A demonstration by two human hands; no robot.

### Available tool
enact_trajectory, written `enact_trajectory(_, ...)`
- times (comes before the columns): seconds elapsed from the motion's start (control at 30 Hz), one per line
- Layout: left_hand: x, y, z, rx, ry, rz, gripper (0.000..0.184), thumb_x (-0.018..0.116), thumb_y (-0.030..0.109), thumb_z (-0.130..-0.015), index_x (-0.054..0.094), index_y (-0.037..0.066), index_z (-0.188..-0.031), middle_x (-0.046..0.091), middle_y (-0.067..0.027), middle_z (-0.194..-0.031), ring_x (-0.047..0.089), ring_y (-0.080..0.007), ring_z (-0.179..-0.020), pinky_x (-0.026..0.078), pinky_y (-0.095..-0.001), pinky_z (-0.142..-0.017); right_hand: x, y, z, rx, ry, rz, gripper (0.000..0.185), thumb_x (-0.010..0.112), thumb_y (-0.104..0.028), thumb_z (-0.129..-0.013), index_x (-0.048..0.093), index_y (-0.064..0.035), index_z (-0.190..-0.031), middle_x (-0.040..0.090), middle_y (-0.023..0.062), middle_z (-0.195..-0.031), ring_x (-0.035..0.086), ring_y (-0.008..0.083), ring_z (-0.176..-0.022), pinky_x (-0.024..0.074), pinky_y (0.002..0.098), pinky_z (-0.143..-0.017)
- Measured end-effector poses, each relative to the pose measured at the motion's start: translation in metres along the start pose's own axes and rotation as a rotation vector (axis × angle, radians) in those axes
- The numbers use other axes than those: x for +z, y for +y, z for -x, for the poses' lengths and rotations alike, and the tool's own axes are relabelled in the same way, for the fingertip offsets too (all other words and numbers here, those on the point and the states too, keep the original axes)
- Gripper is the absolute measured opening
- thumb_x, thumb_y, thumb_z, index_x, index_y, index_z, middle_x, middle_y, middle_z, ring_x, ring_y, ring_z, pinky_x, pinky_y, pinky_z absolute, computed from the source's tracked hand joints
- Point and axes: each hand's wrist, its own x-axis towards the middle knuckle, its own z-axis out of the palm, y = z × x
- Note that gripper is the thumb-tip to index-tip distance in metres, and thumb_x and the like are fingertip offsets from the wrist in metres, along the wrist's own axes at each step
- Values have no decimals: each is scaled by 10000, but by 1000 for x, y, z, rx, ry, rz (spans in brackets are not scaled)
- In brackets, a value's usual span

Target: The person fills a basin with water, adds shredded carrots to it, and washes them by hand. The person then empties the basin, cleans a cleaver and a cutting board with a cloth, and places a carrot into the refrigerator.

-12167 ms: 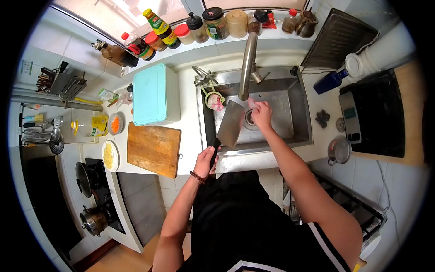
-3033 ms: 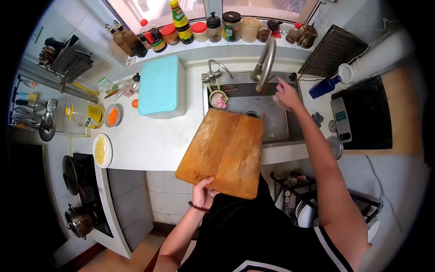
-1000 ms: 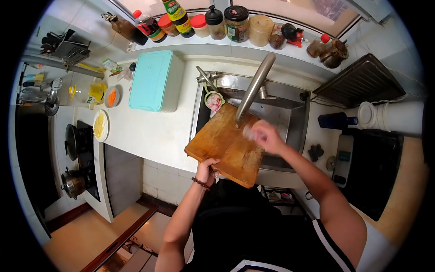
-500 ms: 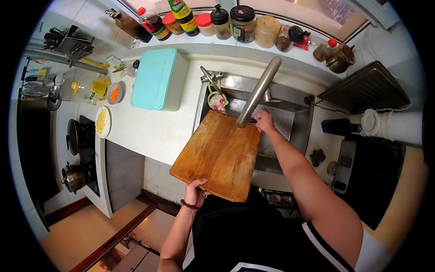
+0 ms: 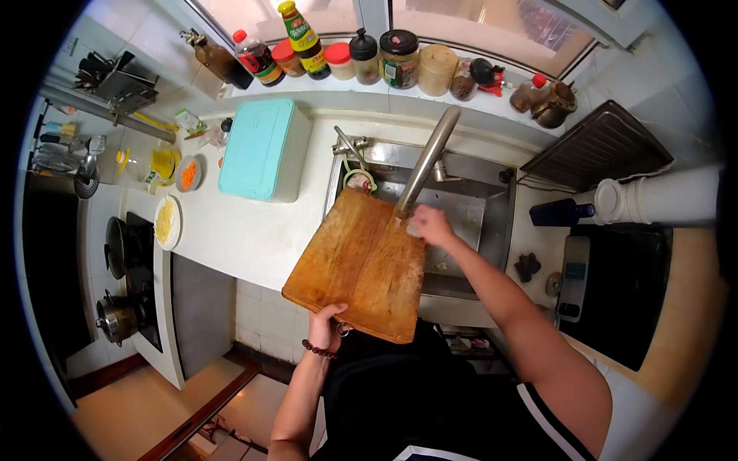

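My left hand (image 5: 326, 326) is closed on the near edge of a wooden cutting board (image 5: 354, 269), thumb on top, beside a metal ring. The board slants over the front of the steel sink (image 5: 492, 223). Closed at the board's far right corner, my right hand (image 5: 432, 225) has something pale at its fingers, too small to make out. Close by that hand, the faucet (image 5: 430, 157) reaches over the board's far edge. Behind the board, a green-rimmed strainer (image 5: 372, 181) with pinkish scraps sits in the sink corner, partly hidden.
A turquoise-lidded box (image 5: 257, 150) stands on the counter left of the sink. Beyond it are a bowl of orange shreds (image 5: 188, 176) and a plate of yellow shreds (image 5: 167, 223). Several jars and bottles line the sill (image 5: 323, 96). A dark ribbed tray (image 5: 600, 146) leans at right.
My right hand has moved from beyond the board's far right corner onto that corner. My left hand keeps its hold on the board. The whole view has shifted slightly.
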Motion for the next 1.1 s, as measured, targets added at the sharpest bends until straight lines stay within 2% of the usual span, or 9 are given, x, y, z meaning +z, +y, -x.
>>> enact_trajectory(0.1, 4, 9, 8, -11, -12, 48, 318, 674, 145, -823, 645, 8, -1108, 724, -75, -956, 695, -169, -691, 504, -245, -465, -14, 69, -37, 467, 432, -184, 188, 725, -191, -833, 685, -21, -901, 737, 177, -927, 721, 339, -823, 551, 442, -701)
enact_trajectory(0.27, -18, 8, 19, 7, 5, 87, 311, 671, 143, -818, 642, 22, -1103, 724, -54, -931, 684, -147, -662, 425, -222, -416, -88, -1, -36, 309, 611, -34, 315, 700, -289, -838, 698, 16, -916, 731, 188, -929, 708, 376, -866, 541, 446, -795)
enact_trajectory(0.4, -27, 28, 31, 37, -23, 80, 297, 662, 134, -810, 641, 19, -1083, 720, -54, -918, 682, -148, -657, 431, -219, -418, -109, -26, -58, 361, 536, -135, 368, 679, -316, -842, 693, 35, -951, 719, 232, -946, 695, 406, -886, 530, 455, -830)
enact_trajectory(0.53, -61, 35, 29, 40, -11, 100, 331, 652, 123, -796, 641, 12, -1108, 722, -57, -928, 676, -147, -650, 450, -223, -435, -110, -30, -44, 389, 374, -664, 223, 667, -253, -914, 672, -33, -954, 618, 91, -725, 509, 177, -420, 394, 354, -368)
enact_trajectory(0.7, -86, 64, 47, 100, -37, 70, 365, 650, 116, -785, 648, 8, -1134, 722, -67, -995, 691, -165, -746, 524, -250, -532, -43, 25, -6, 499, 125, -603, 231, 751, -140, -853, 591, -84, -1011, 644, 100, -799, 597, 208, -561, 478, 354, -439)
enact_trajectory(0.77, -100, 69, 49, 117, -59, 73, 352, 660, 125, -805, 650, -12, -1130, 736, -84, -1001, 729, -170, -803, 603, -278, -572, -20, 16, 14, 636, 245, -1095, 253, 771, -117, -861, 627, -53, -1060, 668, 117, -914, 671, 207, -707, 497, 317, -461)
enact_trajectory(0.87, -121, 70, 46, 108, 12, 100, 320, 651, 128, -810, 646, 15, -1110, 723, -59, -953, 691, -160, -704, 517, -254, -497, -8, -12, 27, 606, 355, -1296, 277, 762, -90, -864, 611, -42, -1090, 660, 136, -972, 686, 225, -778, 515, 274, -487)
enact_trajectory(0.93, -122, 73, 59, 132, 4, 53, 368, 657, 145, -781, 638, 21, -1127, 708, -30, -944, 686, -153, -766, 547, -244, -585, -3, 5, 27, 501, 256, -1138, 214, 712, -69, -902, 568, -64, -1060, 645, 111, -913, 643, 214, -698, 491, 293, -488)
enact_trajectory(1.1, -152, 67, 61, 138, 17, 135, 378, 625, 96, -799, 629, 21, -1170, 708, -101, -1079, 730, -218, -872, 629, -303, -649, 26, 1, 6, 537, 184, -1028, 287, 710, -292, -963, 643, -18, -1020, 540, 21, -659, 509, 144, -469, 337, 295, -380)
